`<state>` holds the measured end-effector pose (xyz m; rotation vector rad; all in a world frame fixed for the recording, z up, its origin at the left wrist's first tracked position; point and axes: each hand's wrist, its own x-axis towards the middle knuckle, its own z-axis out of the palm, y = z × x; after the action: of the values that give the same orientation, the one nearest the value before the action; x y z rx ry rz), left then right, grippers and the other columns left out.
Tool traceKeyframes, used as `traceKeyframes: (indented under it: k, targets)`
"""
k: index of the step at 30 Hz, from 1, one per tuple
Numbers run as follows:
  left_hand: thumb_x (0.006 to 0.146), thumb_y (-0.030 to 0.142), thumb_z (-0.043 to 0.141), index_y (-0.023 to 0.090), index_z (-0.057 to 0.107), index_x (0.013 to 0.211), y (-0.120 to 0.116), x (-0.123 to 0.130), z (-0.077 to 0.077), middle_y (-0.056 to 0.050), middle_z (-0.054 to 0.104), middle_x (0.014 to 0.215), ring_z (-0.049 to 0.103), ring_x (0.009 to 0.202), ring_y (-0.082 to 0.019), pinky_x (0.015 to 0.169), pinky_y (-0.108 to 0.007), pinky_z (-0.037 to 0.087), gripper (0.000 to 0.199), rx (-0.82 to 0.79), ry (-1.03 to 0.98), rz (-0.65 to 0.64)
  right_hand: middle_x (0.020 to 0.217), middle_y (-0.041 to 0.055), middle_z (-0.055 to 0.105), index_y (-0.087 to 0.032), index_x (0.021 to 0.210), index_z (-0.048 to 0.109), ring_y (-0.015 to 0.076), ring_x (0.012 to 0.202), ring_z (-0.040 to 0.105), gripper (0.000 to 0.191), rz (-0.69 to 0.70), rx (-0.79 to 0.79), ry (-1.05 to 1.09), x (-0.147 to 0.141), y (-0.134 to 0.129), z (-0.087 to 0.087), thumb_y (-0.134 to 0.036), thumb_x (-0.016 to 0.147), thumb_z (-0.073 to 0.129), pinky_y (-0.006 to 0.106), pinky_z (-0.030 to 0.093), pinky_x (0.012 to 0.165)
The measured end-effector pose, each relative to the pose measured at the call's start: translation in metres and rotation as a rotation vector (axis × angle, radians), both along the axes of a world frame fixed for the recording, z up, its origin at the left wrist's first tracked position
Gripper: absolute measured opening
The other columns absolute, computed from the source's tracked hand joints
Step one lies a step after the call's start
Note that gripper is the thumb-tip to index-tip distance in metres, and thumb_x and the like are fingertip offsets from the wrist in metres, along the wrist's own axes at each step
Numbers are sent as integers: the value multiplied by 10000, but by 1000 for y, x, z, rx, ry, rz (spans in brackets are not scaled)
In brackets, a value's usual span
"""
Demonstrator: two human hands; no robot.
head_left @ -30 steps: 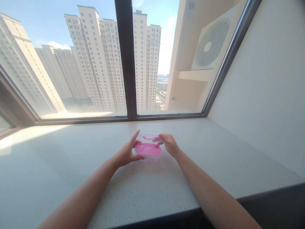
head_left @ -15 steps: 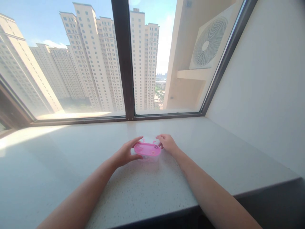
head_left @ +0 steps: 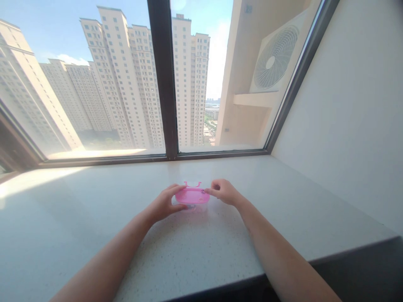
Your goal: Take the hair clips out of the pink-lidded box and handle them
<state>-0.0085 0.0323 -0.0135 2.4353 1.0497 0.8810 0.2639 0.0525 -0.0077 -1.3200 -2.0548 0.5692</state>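
Head view: clear box [head_left: 192, 207] with pink lid [head_left: 192, 195], lowered from its earlier tilt and now low on the stone sill [head_left: 220, 251], near mid-length, closer to the window edge than the front edge. Left hand [head_left: 164, 204] at the box's left end, fingers [head_left: 176, 189] curled closely around it. Right hand [head_left: 224, 192] at the right end, fingertips [head_left: 209, 191] narrowly pinched on the lid's rim. Pink latch [head_left: 192, 183] raised along the far side, apparently unfastened.
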Motion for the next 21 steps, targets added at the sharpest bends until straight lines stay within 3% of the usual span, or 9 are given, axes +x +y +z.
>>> traceKeyframes:
  k: [3,7,15,21]
  targets:
    - [737,449,698,225,514,1283,0,0,0,-95,601,1146,569,1035,-242,918,-412,458,618,7,-4,-2,497,-46,393,-165,523,443,84,500,352,454,118,-70,-18,-1,-1,-1,-524,748,607,227,238,490]
    - [726,445,709,222,527,1264,0,1,1,-98,600,1146,571,1027,-243,915,-410,459,610,2,-12,-5,477,-39,436,-162,526,466,86,486,384,384,164,-125,21,-5,-3,0,-433,765,597,218,246,478]
    - [704,506,709,228,511,1275,5,-3,-6,-115,585,1210,560,1067,-263,931,-415,443,666,-29,-18,-10,493,-1,563,-153,527,527,96,472,481,290,156,-148,73,-10,-5,-1,-301,774,557,203,314,478]
    - [799,497,607,192,541,1226,0,0,0,-126,600,1183,569,1054,-254,917,-392,451,529,-13,5,56,500,-1,568,-149,538,544,94,477,491,268,139,-122,75,-12,-4,-4,-275,775,546,197,303,473]
